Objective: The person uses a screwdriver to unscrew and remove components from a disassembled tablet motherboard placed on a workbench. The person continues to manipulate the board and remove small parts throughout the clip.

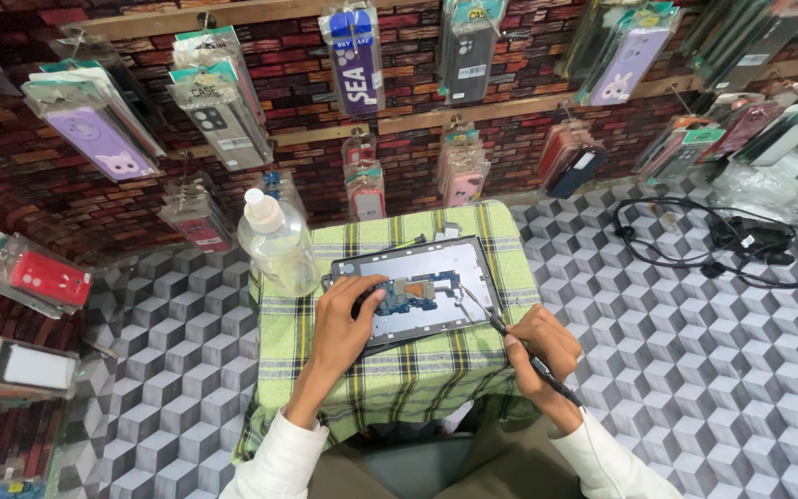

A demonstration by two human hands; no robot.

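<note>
A clear plastic bottle [277, 242] stands at the green checked cloth [399, 379]'s left edge. The left hand [344, 323] presses flat on the opened tablet [415, 288], back cover already off, circuit board [408, 296] exposed, long axis left-right. The right hand [539, 349] grips a thin tool [510, 334] pointing up-left onto it.

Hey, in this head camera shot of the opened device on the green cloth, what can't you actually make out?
- Tip of the black tool in the right hand: too thin to see whether it touches the opened device.
- What the left hand fingertips press: hidden by the fingers.
- Parts on the blue circuit board: too small.
- Level of liquid in the clear bottle: unclear.
</note>
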